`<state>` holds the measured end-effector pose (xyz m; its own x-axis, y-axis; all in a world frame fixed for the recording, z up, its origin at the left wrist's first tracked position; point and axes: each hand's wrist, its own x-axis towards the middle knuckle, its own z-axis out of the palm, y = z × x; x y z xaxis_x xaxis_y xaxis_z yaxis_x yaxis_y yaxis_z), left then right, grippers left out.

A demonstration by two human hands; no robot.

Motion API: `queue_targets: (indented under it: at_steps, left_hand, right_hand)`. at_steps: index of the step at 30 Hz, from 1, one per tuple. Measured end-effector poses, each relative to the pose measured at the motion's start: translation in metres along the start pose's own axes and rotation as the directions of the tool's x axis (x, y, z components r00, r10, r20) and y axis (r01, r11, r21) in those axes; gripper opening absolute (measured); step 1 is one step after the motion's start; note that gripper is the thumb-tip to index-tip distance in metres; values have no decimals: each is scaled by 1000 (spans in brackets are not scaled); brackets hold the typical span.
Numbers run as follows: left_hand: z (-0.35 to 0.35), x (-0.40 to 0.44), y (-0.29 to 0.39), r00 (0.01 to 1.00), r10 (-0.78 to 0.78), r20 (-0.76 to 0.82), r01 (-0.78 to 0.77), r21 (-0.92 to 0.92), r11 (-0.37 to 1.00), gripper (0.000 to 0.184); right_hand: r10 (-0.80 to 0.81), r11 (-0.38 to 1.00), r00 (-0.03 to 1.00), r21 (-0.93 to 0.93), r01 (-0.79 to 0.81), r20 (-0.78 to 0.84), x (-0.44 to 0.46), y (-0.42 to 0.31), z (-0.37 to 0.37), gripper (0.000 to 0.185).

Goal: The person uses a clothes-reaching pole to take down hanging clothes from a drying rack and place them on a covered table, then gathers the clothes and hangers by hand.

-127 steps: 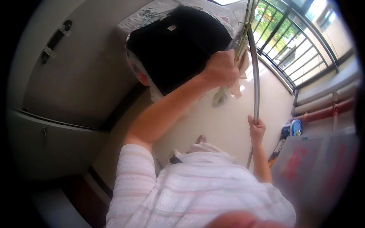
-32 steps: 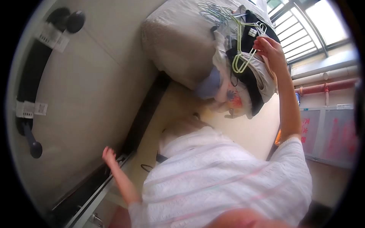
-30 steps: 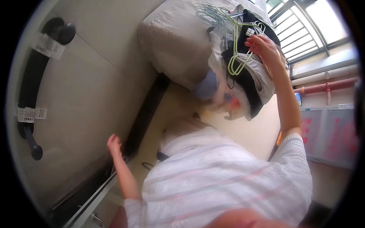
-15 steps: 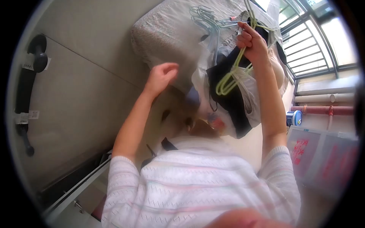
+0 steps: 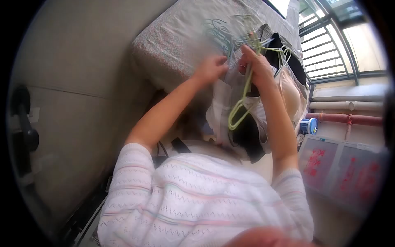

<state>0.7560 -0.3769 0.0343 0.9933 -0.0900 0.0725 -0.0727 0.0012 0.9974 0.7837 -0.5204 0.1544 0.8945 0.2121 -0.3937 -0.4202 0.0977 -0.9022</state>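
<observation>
Green hangers [image 5: 237, 114] hang down from my right hand [image 5: 256, 66], whose fingers are closed round them. My left hand [image 5: 211, 69] is closed at the near side of a bunch of blue-green hangers [image 5: 220, 36]; blur hides whether it grips any of them. Both hands are over the edge of a surface under a patterned cover [image 5: 164, 43]. Black and light clothes [image 5: 249, 136] drape down below my right hand, and a beige garment [image 5: 290, 96] hangs to its right, near another pale green hanger [image 5: 284, 55].
A grey panel [image 5: 78, 66] with a dark handle [image 5: 26, 123] stands at the left. On the right are a railed window [image 5: 325, 53], a red pipe [image 5: 341, 118], a blue and white bucket [image 5: 308, 126] and a grey box with red writing [image 5: 341, 164].
My left hand has moved up and right to the blue-green hangers. My right hand has shifted left and slightly down with the green hangers, and the two hands are now close together.
</observation>
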Motion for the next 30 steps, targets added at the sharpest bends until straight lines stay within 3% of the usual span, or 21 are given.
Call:
queue_targets:
  at_steps: [2,5,11,12,16,19,23,26,29,30]
  left_hand:
    - [1,-7,9,1000,-13,-4,13,-38,999,34]
    - [6,-16,33,998,-70,8,70,-154,986,37]
    - [14,-28,70,988,-138,71,150,-198,969,43]
    - [14,-29,82,991,-118,58,123,-73,990,47]
    - [29,-29,95,989,138,56,-141,51,989,47]
    - [30,-34,104,987,12,160,20,-198,980,47]
    - [13,-28,84,975,-194,110,222,-525,822,42]
    - [3,-15,31,977,-174,-120,150,-186,971,38]
    - [-4,-8,26,974,-160,-161,161,-8,987,36]
    - [-6,-3,15,970,-205,-127,202,-39,979,41]
  right_hand:
    - [-29,996,997,91,23,65,-1,-7,-11,19]
    - [-49,998,993,-50,44,-105,5,-4,-3,19]
    - [-86,996,995,4,86,-47,23,3,-3,16]
    - [-88,996,996,26,89,-14,24,2,-5,16]
    - [-79,997,997,-24,78,-2,10,-19,-2,15]
    - [-72,997,996,-23,71,-61,-5,-31,-4,16]
    - [-20,1000,999,-22,19,-49,-16,-32,-17,19]
    - [29,999,1000,-30,-29,5,-13,-29,-20,18]
    - [64,985,998,-160,-68,-27,1,-18,-11,16]
    - [81,973,997,-214,-83,-14,7,-13,-10,16]
